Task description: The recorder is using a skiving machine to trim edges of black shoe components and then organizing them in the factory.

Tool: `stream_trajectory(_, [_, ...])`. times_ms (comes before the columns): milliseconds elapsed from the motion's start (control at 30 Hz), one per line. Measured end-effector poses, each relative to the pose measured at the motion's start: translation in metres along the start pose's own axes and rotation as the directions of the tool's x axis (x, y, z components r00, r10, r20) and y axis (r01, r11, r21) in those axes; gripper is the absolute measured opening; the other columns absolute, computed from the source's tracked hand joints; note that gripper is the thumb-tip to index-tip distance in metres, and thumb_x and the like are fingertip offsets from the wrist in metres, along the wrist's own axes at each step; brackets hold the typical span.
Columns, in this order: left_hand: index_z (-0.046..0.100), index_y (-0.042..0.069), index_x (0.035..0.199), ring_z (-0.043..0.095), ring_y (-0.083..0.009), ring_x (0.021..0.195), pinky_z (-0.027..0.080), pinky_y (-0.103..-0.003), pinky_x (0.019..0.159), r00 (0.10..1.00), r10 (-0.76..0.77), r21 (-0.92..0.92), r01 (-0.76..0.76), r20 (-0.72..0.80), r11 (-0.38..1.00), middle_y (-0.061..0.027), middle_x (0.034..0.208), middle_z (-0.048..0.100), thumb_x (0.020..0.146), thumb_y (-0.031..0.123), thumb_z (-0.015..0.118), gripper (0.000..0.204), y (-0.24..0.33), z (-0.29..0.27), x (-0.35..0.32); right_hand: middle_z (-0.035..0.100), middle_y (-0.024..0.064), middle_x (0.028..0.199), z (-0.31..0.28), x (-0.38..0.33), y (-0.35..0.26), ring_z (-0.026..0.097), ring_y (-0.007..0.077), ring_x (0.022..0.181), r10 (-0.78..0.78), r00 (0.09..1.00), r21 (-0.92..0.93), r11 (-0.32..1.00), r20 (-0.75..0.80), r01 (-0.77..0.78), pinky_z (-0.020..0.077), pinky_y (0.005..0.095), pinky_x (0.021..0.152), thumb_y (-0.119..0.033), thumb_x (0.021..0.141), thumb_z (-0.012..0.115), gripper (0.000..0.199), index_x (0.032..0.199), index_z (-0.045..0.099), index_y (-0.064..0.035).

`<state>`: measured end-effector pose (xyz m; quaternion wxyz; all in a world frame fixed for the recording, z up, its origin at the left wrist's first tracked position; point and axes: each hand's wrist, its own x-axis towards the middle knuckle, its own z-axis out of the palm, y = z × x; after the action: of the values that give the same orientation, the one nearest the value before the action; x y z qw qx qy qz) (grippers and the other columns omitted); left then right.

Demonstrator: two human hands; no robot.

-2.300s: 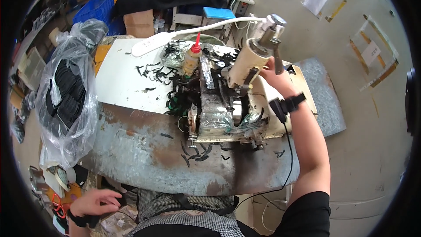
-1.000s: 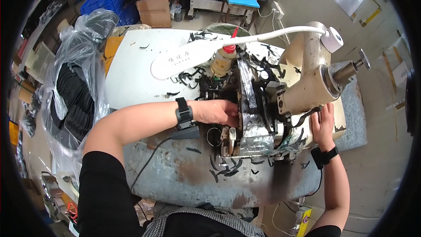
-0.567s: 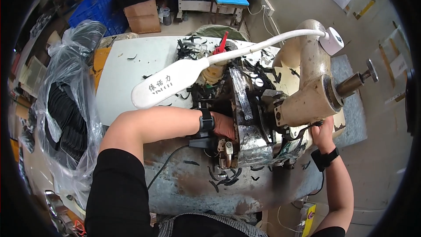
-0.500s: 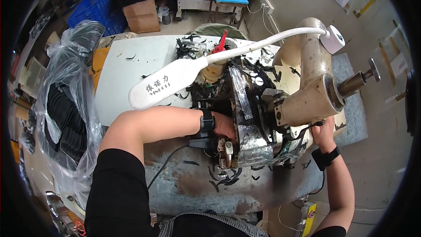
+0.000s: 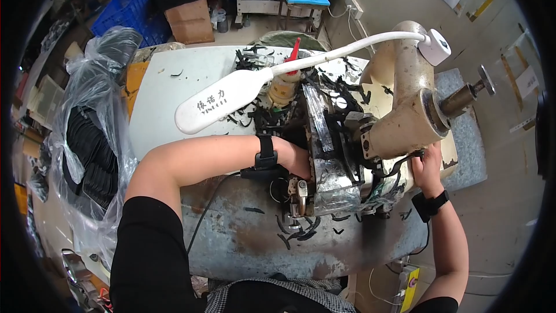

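A beige cast bench machine (image 5: 399, 124) with a thick curved arm and a metal screw at its right end stands on the worktable. Its front carries a guard wrapped in clear film (image 5: 336, 200). My left hand (image 5: 294, 159) reaches in against the left side of the machine, just above a small metal clamp fitting (image 5: 301, 192); its fingertips are hidden behind the guard. At the right side, below the machine's arm, my right hand (image 5: 427, 168) rests against the beige body. Its fingers are mostly hidden, so any thing in them does not show. Both wrists wear black bands.
A white flexible-neck lamp (image 5: 226, 98) spans the machine. Behind it stands an amber pot with a red nozzle (image 5: 284, 88). Black scraps (image 5: 307, 233) litter the worktable (image 5: 231, 243). Left, a clear plastic bag (image 5: 87, 104) holds stacked black pieces; beyond are a blue crate (image 5: 124, 14) and carton (image 5: 191, 22).
My left wrist has drawn slightly left and turned, showing more of the back of the hand. My right hand stays by the machine. The whole view has shifted a little.
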<state>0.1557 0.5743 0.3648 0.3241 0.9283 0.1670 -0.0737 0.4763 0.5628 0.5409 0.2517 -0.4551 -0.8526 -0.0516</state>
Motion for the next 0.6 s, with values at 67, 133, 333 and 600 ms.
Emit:
stream_trajectory(67, [0.057,0.005,0.121,0.057,-0.0331,0.11,0.044,-0.038,0.093,1.0,-0.013,-0.048,0.011,-0.028,0.999,-0.0164,0.123,0.059,0.091,0.029,0.043,0.041,0.003,-0.003,-0.002,0.051,0.0202,0.1,-0.001,0.0,-0.004,0.048,0.037,0.095,0.033,0.999,0.005,0.999,-0.006,-0.033,0.04,0.0426,0.086,-0.012,0.084,0.055,0.028,0.108,0.056,0.0023])
stream_trajectory(133, [0.056,0.005,0.123,0.056,-0.0333,0.111,0.043,-0.038,0.094,0.998,-0.022,-0.097,0.017,-0.052,0.995,-0.0162,0.123,0.06,0.092,0.027,0.042,0.04,0.006,-0.007,-0.005,0.05,0.0198,0.098,-0.002,0.001,-0.004,0.048,0.0367,0.094,0.024,0.999,0.011,1.0,-0.03,-0.024,0.0399,0.0424,0.084,-0.012,0.084,0.055,0.027,0.107,0.056,0.0024])
stream_trajectory(333, [0.059,0.005,0.12,0.057,-0.0324,0.109,0.043,-0.039,0.095,0.983,0.178,0.219,-0.165,-0.04,0.962,-0.0167,0.118,0.062,0.091,0.022,0.047,0.035,-0.005,-0.012,-0.018,0.05,0.0187,0.097,-0.002,0.004,-0.008,0.049,0.0357,0.094,0.035,0.998,0.049,0.998,-0.053,-0.032,0.04,0.0415,0.086,-0.012,0.084,0.056,0.028,0.108,0.057,0.0019])
stream_trajectory(600, [0.061,-0.003,0.108,0.062,-0.0299,0.088,0.05,-0.038,0.079,0.848,0.322,-0.234,-0.444,-0.42,0.865,-0.0159,0.098,0.065,0.088,0.014,0.055,0.027,0.012,-0.013,-0.048,0.05,0.0171,0.096,-0.004,0.005,-0.015,0.049,0.0339,0.095,0.075,0.997,0.062,0.995,-0.034,-0.073,0.0402,0.0405,0.087,-0.012,0.083,0.057,0.028,0.107,0.06,0.0])
